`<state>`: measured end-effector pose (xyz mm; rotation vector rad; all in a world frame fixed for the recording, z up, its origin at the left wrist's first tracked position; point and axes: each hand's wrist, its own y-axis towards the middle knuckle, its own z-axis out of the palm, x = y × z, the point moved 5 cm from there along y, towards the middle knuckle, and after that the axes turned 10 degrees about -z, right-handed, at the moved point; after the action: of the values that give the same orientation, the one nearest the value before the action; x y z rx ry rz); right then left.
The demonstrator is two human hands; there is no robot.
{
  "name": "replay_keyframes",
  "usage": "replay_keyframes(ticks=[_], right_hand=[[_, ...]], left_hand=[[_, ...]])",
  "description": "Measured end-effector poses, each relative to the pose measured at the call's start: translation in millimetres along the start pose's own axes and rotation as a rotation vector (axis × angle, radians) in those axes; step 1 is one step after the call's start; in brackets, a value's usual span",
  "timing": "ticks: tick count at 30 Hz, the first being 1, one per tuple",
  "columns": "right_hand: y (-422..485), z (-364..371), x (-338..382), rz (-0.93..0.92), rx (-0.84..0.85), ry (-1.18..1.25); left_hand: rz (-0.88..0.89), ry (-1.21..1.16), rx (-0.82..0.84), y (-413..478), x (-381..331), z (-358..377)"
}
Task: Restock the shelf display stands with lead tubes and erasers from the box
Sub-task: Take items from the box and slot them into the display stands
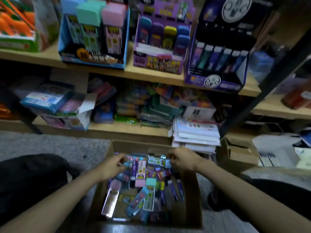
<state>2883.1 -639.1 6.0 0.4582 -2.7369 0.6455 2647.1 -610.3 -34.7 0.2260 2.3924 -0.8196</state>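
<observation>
In the cardboard box [190, 195] under the shelf edge, both hands pinching packets, left hand [112, 165], right hand [182, 159].

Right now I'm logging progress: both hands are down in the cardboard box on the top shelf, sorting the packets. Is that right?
Not quite. The head view shows the left hand and right hand in the cardboard box, but it sits on the floor below the shelves, not on the top shelf.

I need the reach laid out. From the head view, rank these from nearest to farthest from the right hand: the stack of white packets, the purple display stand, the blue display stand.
From the right hand, over the box:
1. Stack of white packets, just above it on the lower shelf.
2. Purple display stand, upper shelf, middle.
3. Blue display stand, upper shelf, far left.
</observation>
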Motion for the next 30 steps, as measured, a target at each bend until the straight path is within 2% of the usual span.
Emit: replay_keyframes(ticks=[3, 7, 10, 14, 20, 23, 27, 30], right_hand=[[-2.9, 61.3, -30.6, 0.125, 0.076, 0.12], [4.1, 109.4, -60.7, 0.259, 0.035, 0.292], [21.1, 128.1, -76.3, 0.284, -0.009, 0.364], [45.0, 148.7, -92.4, 0.287, -0.001, 0.341], [51.3, 175.7, -98.4, 0.558, -0.28, 0.637], [51.4, 186.8, -88.7, 0.635, -0.322, 0.769], [55.5, 194.1, -74.1, 0.683, -0.336, 0.781], [55.9, 197.4, -74.8, 0.746, -0.331, 0.795]], left_hand=[[-0.098, -0.049, 0.001, 8.7, 30.1, 45.1], [-0.18, -0.075, -0.033, 20.0, 66.3, 80.8], [-0.252, -0.118, -0.046, 36.4, 82.2, 84.4], [-0.211, -0.136, -0.085, 71.0, 89.3, 81.8], [-0.504, -0.489, -0.083, 96.5, 89.4, 112.0], [-0.505, -0.414, -0.131, 103.3, 74.2, 122.7], [-0.615, -0.112, -0.158, 108.1, 65.9, 131.0], [-0.618, -0.096, -0.119, 110.0, 66.7, 136.5]])
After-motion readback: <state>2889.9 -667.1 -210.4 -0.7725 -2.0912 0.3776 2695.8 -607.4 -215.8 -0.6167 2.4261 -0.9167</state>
